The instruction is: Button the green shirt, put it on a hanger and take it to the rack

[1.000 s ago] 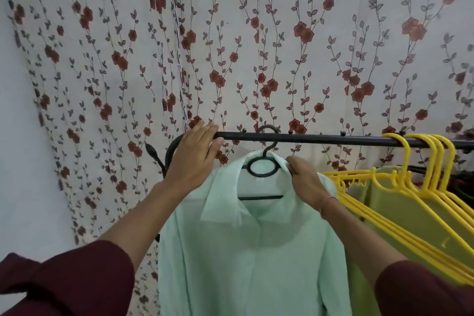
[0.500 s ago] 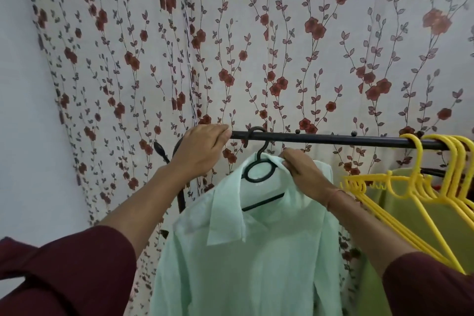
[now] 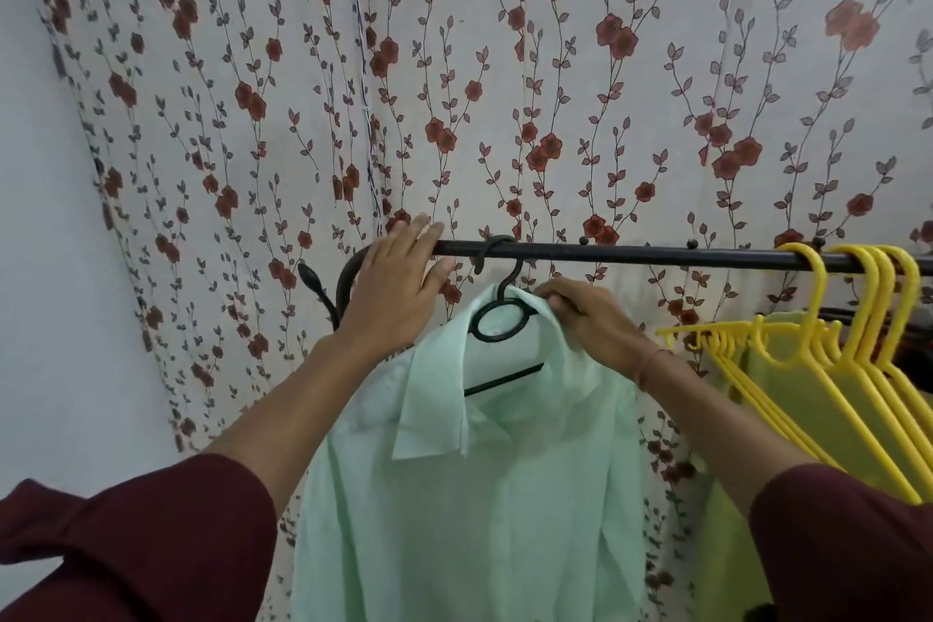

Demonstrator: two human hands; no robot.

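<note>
The pale green shirt (image 3: 469,510) hangs on a black hanger (image 3: 497,321) whose hook sits over the black rack bar (image 3: 631,254). The hanger tilts, its left side lower. My left hand (image 3: 394,288) lies over the rack bar's left end, just left of the hook, fingers curled onto the bar. My right hand (image 3: 590,318) pinches the shirt's collar and the hanger's right shoulder, right beside the hanger's ring.
Several yellow hangers (image 3: 858,349) hang on the bar to the right, with a yellow-green garment (image 3: 808,419) on them. A flowered curtain (image 3: 505,91) hangs behind the rack. A plain wall (image 3: 45,268) is at the left.
The shirt and hanger have tilted, left side dropping, and the hook has slid slightly along the bar. My left hand has settled more firmly onto the bar end.
</note>
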